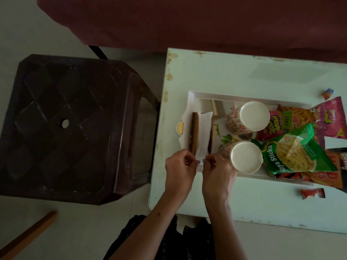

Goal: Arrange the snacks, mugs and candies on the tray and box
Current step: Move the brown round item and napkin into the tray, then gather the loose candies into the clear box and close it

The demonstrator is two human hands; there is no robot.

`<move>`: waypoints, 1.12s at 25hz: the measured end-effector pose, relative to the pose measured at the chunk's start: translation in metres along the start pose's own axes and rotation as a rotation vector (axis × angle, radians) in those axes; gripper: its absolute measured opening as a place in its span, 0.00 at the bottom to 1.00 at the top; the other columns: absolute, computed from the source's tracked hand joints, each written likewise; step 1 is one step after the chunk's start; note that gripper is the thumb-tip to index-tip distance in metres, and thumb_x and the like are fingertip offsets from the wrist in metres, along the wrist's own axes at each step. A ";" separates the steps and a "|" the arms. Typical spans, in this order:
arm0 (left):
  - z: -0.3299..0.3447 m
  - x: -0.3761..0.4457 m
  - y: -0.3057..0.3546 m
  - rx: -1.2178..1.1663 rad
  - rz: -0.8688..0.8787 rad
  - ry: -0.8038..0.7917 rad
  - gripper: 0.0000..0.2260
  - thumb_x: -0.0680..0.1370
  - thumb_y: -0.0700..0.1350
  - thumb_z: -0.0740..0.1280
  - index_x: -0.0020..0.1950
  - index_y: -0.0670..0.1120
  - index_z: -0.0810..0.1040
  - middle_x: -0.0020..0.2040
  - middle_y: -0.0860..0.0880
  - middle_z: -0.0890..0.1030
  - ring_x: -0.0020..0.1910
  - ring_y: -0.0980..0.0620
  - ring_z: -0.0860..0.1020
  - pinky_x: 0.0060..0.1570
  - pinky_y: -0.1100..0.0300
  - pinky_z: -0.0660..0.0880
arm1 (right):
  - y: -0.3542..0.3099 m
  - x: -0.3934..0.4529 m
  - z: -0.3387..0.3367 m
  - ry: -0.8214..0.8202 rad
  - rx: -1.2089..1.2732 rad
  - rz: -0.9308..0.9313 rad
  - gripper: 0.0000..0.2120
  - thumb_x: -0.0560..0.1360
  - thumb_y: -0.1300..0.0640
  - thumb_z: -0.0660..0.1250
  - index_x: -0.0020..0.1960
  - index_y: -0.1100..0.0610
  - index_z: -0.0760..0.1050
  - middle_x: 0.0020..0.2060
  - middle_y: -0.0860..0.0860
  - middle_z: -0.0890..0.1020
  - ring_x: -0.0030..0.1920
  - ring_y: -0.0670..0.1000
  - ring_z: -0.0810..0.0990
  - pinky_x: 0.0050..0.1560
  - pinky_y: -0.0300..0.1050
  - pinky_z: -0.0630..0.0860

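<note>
A white tray on the white table holds two floral mugs, one at the back and one at the front. A green Soya Sticks packet and pink and orange snack packets lie at the tray's right end. At the tray's left end stands a small brown box lined with white paper. My left hand and my right hand both pinch the near edge of that paper, fingertips almost meeting.
The white table has stained edges. One wrapped candy lies beyond the tray at the right and a red one nearer me. A dark brown plastic stool stands left of the table. A wooden stick lies on the floor.
</note>
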State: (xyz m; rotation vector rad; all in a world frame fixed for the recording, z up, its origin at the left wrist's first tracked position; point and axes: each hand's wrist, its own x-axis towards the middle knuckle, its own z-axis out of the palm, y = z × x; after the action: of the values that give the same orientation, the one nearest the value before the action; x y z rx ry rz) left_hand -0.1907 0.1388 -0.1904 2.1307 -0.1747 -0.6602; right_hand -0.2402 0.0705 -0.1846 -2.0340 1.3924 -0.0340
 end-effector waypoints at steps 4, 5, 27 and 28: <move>-0.002 -0.002 0.002 0.026 -0.050 -0.018 0.06 0.68 0.43 0.75 0.40 0.46 0.78 0.36 0.52 0.81 0.31 0.61 0.79 0.34 0.69 0.76 | -0.003 -0.004 -0.017 -0.049 -0.007 -0.032 0.09 0.76 0.55 0.66 0.53 0.57 0.80 0.49 0.54 0.85 0.46 0.53 0.84 0.47 0.41 0.76; -0.003 -0.001 0.001 0.043 -0.060 -0.001 0.07 0.67 0.45 0.75 0.40 0.46 0.79 0.36 0.52 0.81 0.31 0.61 0.79 0.34 0.68 0.76 | -0.004 -0.006 -0.025 -0.045 -0.004 -0.053 0.10 0.76 0.53 0.66 0.54 0.56 0.80 0.50 0.53 0.85 0.45 0.52 0.84 0.45 0.39 0.74; 0.020 0.094 0.014 -0.026 -0.451 0.432 0.14 0.74 0.44 0.65 0.58 0.41 0.76 0.55 0.35 0.80 0.56 0.35 0.77 0.58 0.42 0.73 | 0.221 0.238 -0.232 -0.525 0.768 0.459 0.07 0.76 0.61 0.63 0.50 0.61 0.78 0.46 0.57 0.82 0.48 0.57 0.80 0.52 0.49 0.76; 0.018 0.092 0.014 -0.038 -0.466 0.429 0.13 0.74 0.42 0.65 0.58 0.42 0.76 0.52 0.38 0.82 0.53 0.36 0.78 0.55 0.43 0.74 | 0.218 0.241 -0.227 -0.594 0.757 0.468 0.08 0.74 0.59 0.64 0.50 0.60 0.79 0.46 0.59 0.82 0.47 0.59 0.80 0.53 0.52 0.76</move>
State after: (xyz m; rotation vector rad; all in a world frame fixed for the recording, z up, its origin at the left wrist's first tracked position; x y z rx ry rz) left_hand -0.1198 0.0851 -0.2239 2.2363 0.5778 -0.4403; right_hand -0.4002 -0.2916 -0.2041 -0.9607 1.1792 0.2007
